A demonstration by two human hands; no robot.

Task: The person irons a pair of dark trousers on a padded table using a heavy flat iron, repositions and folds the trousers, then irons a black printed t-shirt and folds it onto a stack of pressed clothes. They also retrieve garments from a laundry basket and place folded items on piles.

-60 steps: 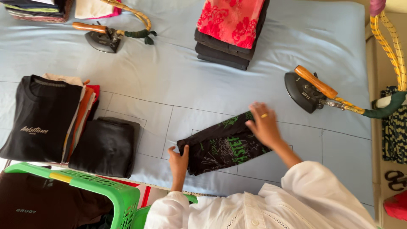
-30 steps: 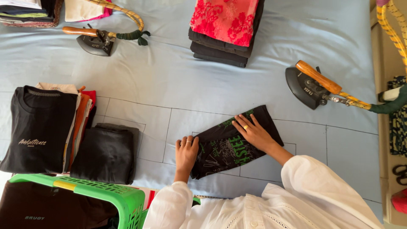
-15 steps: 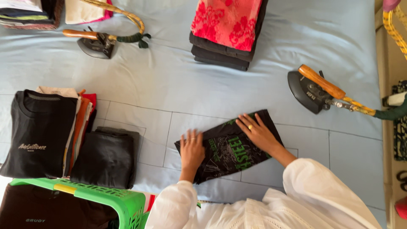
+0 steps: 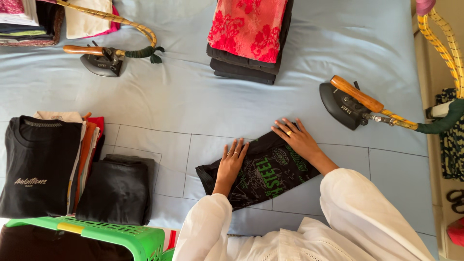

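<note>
A folded black garment with green print (image 4: pixel 263 175) lies on the light blue sheet (image 4: pixel 193 96) right in front of me. My left hand (image 4: pixel 231 163) rests flat on its left part, fingers spread. Flat on the garment's upper right corner lies my right hand (image 4: pixel 296 137), also with fingers apart. Both hands press on the cloth and grip nothing. White sleeves cover both my arms.
A black iron with a wooden handle (image 4: pixel 350 104) stands to the right, its braided cord trailing off. A second iron (image 4: pixel 99 59) sits at the back left. Folded stacks: red over black (image 4: pixel 249 36), black shirts at left (image 4: pixel 41 164), dark cloth (image 4: pixel 118 188). A green basket (image 4: pixel 96 237) is at the lower left.
The garment went from partly lifted to lying flat and folded. Both hands have moved onto it and now lie spread on its top.
</note>
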